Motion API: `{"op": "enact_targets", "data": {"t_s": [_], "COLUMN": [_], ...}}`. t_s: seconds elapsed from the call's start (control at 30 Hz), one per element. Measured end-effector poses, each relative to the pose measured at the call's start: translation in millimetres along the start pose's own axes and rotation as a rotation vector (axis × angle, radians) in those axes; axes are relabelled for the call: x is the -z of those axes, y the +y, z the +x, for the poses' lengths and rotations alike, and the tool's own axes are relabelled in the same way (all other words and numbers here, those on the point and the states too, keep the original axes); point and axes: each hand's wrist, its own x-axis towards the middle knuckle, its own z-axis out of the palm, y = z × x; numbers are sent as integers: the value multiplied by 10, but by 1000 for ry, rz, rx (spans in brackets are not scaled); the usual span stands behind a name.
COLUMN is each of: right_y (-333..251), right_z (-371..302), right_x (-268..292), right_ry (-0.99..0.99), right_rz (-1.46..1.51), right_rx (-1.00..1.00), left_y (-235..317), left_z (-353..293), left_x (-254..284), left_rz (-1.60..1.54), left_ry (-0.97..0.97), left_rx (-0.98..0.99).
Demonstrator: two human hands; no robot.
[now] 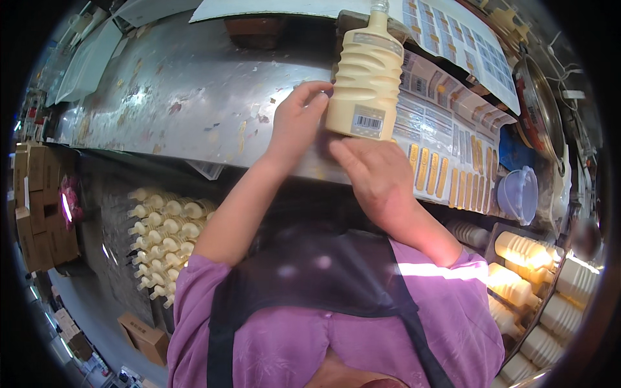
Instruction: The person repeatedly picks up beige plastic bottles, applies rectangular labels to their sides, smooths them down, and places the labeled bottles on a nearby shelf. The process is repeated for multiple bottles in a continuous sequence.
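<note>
A cream-coloured plastic bottle (367, 74) with a rippled body and a narrow clear-tipped neck lies with its base toward me. A small barcode label (369, 121) shows near that base, and another label (377, 43) sits by the shoulder. My left hand (299, 119) is at the bottle's left side, its thumb and forefinger bent in against the edge. Just at the base is my right hand (378, 169), fingers curled and partly hidden by the back of the hand. Beneath the bottle's upper end a dark block (346, 24) shows.
Right of the bottle lie sheets of gold and silver labels (446, 139), with another label sheet (462, 42) beyond. A lilac bucket (517, 195) hangs near the table's right edge. Several cream bottles stand low on the left (165, 239); more bottles (517, 284) fill crates at the right.
</note>
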Motion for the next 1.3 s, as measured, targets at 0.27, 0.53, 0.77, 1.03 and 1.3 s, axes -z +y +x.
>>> {"op": "enact_targets", "data": {"t_s": [0.27,0.53,0.77,1.03,1.3], "right_y": [-21,517,871,1275,865], "right_z": [232,-147,327,547,623], "right_x": [-100,0,90,-50,-20], "right_ry": [-118,203,466,397,493], "right_rz": [-76,-21,221,251,-2], "right_rx": [-22,-543,-708,-834,-33], "left_y": [327,583,703,928,1223], "left_z": [337,1076,1713,2011,1484], "left_x": [134,-220,-469,-425,114], "left_rz": [140,432,891,789,151], "left_ry": [53,2,-64,-236,-189], "left_rx": [-190,-363,-563,-278,-18]}}
